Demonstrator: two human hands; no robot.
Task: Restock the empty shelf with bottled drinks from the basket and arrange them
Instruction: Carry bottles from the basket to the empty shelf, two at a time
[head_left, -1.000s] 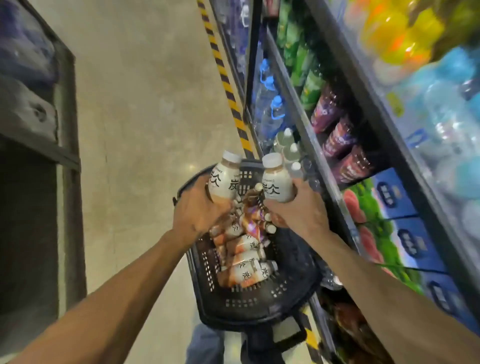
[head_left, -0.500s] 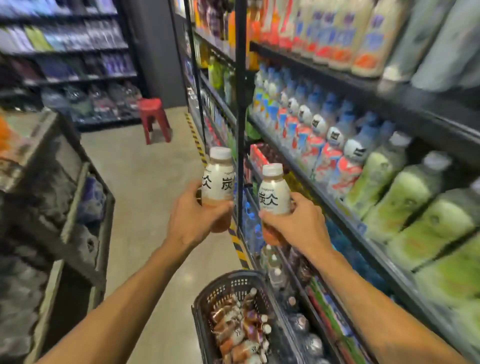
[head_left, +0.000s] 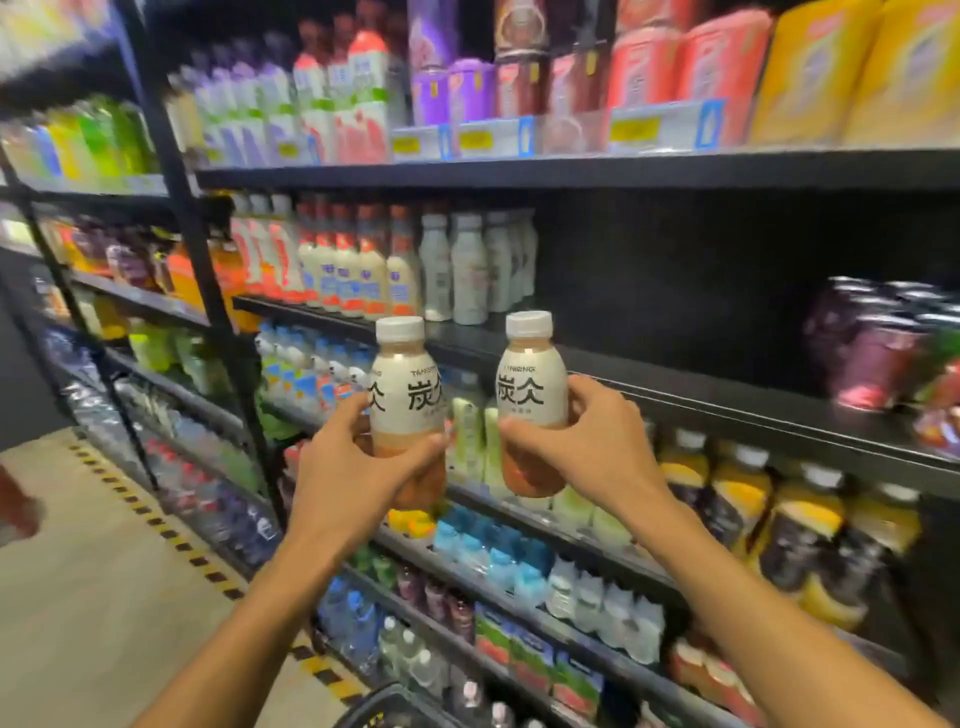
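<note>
My left hand (head_left: 347, 470) grips one milk-tea bottle (head_left: 405, 384) with a white cap and a cream label, held upright. My right hand (head_left: 597, 441) grips a second, matching bottle (head_left: 530, 384), also upright. Both bottles hang in front of the edge of the black shelf (head_left: 701, 400), whose middle stretch (head_left: 675, 312) stands dark and bare behind them. Only the rim of the black basket (head_left: 379, 709) shows at the bottom edge.
White bottles (head_left: 467, 270) stand on the same shelf left of the gap, dark cans (head_left: 878, 343) to its right. Shelves above and below are packed with drinks. A black upright post (head_left: 208, 291) divides the racks. A yellow-black strip (head_left: 171, 535) runs along the floor.
Both hands have lifted their bottles from over the basket up to the shelf level. My view has swung up and right, from the aisle to the bare shelf.
</note>
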